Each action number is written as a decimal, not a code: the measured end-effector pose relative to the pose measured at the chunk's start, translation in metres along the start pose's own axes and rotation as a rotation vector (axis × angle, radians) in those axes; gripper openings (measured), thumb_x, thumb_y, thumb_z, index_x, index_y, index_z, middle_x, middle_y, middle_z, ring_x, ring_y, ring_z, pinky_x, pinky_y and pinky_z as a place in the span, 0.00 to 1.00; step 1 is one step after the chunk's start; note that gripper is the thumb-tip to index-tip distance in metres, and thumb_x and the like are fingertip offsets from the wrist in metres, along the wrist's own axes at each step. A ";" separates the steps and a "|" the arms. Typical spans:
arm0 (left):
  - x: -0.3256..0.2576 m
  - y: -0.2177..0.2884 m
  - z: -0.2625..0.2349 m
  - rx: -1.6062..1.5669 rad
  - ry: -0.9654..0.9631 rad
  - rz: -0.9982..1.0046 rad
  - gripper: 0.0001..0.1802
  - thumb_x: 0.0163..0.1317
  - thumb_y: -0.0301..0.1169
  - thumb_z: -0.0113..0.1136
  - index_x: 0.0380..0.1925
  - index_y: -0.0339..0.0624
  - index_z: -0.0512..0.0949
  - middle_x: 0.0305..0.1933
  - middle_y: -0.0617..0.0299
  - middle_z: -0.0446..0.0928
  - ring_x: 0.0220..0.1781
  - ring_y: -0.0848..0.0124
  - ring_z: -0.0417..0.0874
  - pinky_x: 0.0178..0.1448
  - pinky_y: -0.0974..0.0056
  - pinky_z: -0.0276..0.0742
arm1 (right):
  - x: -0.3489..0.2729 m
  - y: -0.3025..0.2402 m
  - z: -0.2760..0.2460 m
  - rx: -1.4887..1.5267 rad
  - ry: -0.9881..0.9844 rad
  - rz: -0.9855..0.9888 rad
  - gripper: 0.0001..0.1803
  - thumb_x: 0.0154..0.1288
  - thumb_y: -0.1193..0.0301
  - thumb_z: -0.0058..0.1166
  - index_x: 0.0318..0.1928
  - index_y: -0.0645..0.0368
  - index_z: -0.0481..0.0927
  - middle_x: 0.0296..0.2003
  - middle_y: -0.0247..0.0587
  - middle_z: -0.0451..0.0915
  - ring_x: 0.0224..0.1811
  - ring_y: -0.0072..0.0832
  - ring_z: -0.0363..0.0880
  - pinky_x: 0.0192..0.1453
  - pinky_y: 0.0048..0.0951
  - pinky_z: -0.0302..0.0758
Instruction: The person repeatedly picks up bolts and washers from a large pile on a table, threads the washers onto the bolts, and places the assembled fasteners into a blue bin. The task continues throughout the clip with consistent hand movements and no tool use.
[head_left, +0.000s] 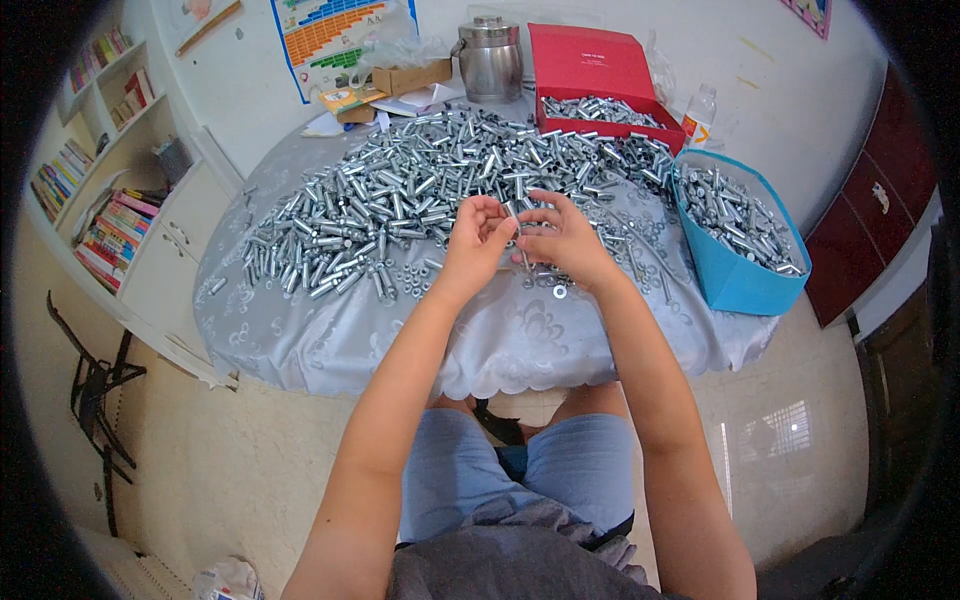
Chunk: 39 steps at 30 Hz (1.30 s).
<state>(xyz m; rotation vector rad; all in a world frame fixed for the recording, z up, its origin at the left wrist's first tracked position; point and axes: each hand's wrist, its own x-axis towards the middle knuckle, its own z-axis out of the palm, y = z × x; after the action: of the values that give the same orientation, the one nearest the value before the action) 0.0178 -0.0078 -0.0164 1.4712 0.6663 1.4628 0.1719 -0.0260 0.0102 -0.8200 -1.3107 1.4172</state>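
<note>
My left hand (478, 240) and my right hand (566, 240) meet over the near edge of a large pile of silvery metal expansion bolts and sleeves (400, 180). Both are closed, fingertips pinching a slim metal bolt (514, 213) that stands roughly upright between them. The fingers cover much of it, so its ends are hard to make out. Just below the fingers lie small nuts and a bright washer (560, 292). Loose nuts and washers (412, 276) also lie on the cloth beside my left wrist.
A grey patterned cloth (290, 345) covers the table. At the right stands a blue bin (745, 285) full of metal parts. Behind the pile are an open red box (590, 60) holding more parts, a steel pot (490, 62) and a plastic bottle (700, 112). Thin rods (655, 250) lie right of my hand.
</note>
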 end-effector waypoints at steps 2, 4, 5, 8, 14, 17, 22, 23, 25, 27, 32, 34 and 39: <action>-0.001 -0.001 0.001 0.007 -0.022 -0.019 0.15 0.57 0.26 0.54 0.43 0.37 0.64 0.38 0.63 0.70 0.40 0.77 0.72 0.44 0.73 0.69 | 0.000 0.000 -0.002 -0.021 0.012 -0.002 0.38 0.48 0.83 0.55 0.59 0.63 0.51 0.47 0.50 0.67 0.40 0.34 0.76 0.38 0.29 0.78; -0.002 0.002 0.002 -0.003 -0.039 -0.047 0.15 0.57 0.26 0.54 0.44 0.36 0.65 0.37 0.64 0.70 0.40 0.77 0.72 0.44 0.73 0.69 | 0.000 0.000 0.000 -0.054 0.037 -0.010 0.38 0.48 0.84 0.56 0.59 0.63 0.51 0.47 0.51 0.67 0.40 0.34 0.76 0.39 0.29 0.77; -0.002 0.002 0.002 0.017 -0.044 -0.048 0.15 0.57 0.26 0.54 0.44 0.36 0.66 0.37 0.64 0.70 0.39 0.77 0.72 0.44 0.73 0.69 | 0.002 0.003 -0.001 -0.071 0.043 -0.047 0.39 0.47 0.84 0.56 0.59 0.63 0.51 0.47 0.51 0.67 0.41 0.34 0.76 0.39 0.28 0.77; -0.001 0.002 0.002 0.064 -0.055 -0.045 0.15 0.57 0.26 0.54 0.44 0.35 0.67 0.37 0.65 0.70 0.39 0.78 0.71 0.43 0.73 0.69 | 0.003 0.008 -0.001 -0.123 0.069 -0.124 0.39 0.47 0.83 0.57 0.59 0.62 0.51 0.47 0.51 0.68 0.41 0.33 0.76 0.40 0.28 0.77; 0.000 0.002 -0.003 0.104 -0.019 -0.031 0.14 0.55 0.25 0.56 0.41 0.35 0.69 0.35 0.66 0.71 0.35 0.79 0.72 0.40 0.74 0.70 | 0.005 0.011 0.007 -0.162 0.044 -0.170 0.38 0.47 0.84 0.58 0.58 0.62 0.52 0.42 0.47 0.70 0.41 0.31 0.76 0.41 0.27 0.76; 0.001 0.008 -0.002 0.058 0.027 -0.010 0.13 0.52 0.23 0.56 0.39 0.35 0.69 0.32 0.65 0.71 0.32 0.80 0.72 0.38 0.75 0.71 | 0.004 0.013 0.008 -0.141 -0.025 -0.211 0.36 0.47 0.85 0.56 0.57 0.62 0.54 0.37 0.42 0.70 0.40 0.29 0.76 0.42 0.25 0.76; 0.002 0.013 -0.007 0.045 0.084 -0.020 0.12 0.50 0.21 0.55 0.37 0.35 0.71 0.30 0.66 0.72 0.32 0.80 0.72 0.36 0.75 0.69 | 0.003 0.015 0.010 -0.116 -0.167 -0.167 0.32 0.47 0.87 0.55 0.54 0.62 0.59 0.32 0.37 0.68 0.38 0.28 0.76 0.41 0.24 0.75; 0.002 0.013 -0.006 0.031 0.085 -0.023 0.11 0.50 0.21 0.55 0.36 0.35 0.71 0.30 0.66 0.72 0.32 0.80 0.72 0.36 0.75 0.69 | 0.001 0.014 0.011 -0.122 -0.178 -0.156 0.31 0.47 0.87 0.55 0.53 0.62 0.60 0.32 0.37 0.68 0.38 0.28 0.76 0.41 0.24 0.75; 0.002 0.013 -0.008 0.006 0.088 -0.032 0.11 0.50 0.21 0.55 0.36 0.35 0.71 0.30 0.66 0.72 0.32 0.80 0.72 0.36 0.75 0.68 | -0.002 0.010 0.013 -0.129 -0.201 -0.134 0.30 0.47 0.87 0.55 0.52 0.63 0.61 0.32 0.37 0.69 0.38 0.28 0.76 0.41 0.24 0.75; 0.002 0.011 -0.008 0.004 0.090 -0.029 0.11 0.50 0.21 0.55 0.36 0.35 0.71 0.30 0.66 0.72 0.32 0.80 0.72 0.37 0.75 0.68 | -0.002 0.010 0.012 -0.152 -0.219 -0.121 0.31 0.46 0.87 0.55 0.53 0.63 0.60 0.32 0.37 0.69 0.38 0.27 0.76 0.42 0.24 0.75; 0.001 0.015 -0.007 -0.018 0.074 -0.041 0.11 0.50 0.22 0.55 0.36 0.35 0.71 0.30 0.66 0.72 0.32 0.80 0.72 0.37 0.75 0.68 | -0.004 0.013 0.007 -0.310 -0.224 -0.117 0.27 0.45 0.83 0.59 0.49 0.62 0.66 0.31 0.33 0.69 0.32 0.20 0.72 0.35 0.20 0.71; 0.001 0.016 -0.008 -0.025 0.079 -0.048 0.11 0.50 0.22 0.55 0.35 0.35 0.72 0.29 0.66 0.72 0.31 0.80 0.72 0.36 0.75 0.68 | -0.005 0.009 0.005 -0.596 -0.208 -0.184 0.24 0.44 0.80 0.62 0.45 0.62 0.71 0.29 0.31 0.69 0.28 0.16 0.68 0.31 0.18 0.69; 0.002 0.016 -0.009 -0.003 0.089 -0.050 0.11 0.49 0.22 0.55 0.35 0.35 0.72 0.29 0.67 0.71 0.30 0.80 0.72 0.36 0.75 0.68 | -0.008 0.004 0.004 -0.744 -0.258 -0.126 0.17 0.41 0.75 0.65 0.36 0.60 0.76 0.23 0.31 0.69 0.26 0.16 0.64 0.29 0.18 0.64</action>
<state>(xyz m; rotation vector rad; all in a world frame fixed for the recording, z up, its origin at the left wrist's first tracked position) 0.0061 -0.0110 -0.0030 1.3836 0.7496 1.4974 0.1694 -0.0341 0.0060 -1.0228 -2.1049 0.9416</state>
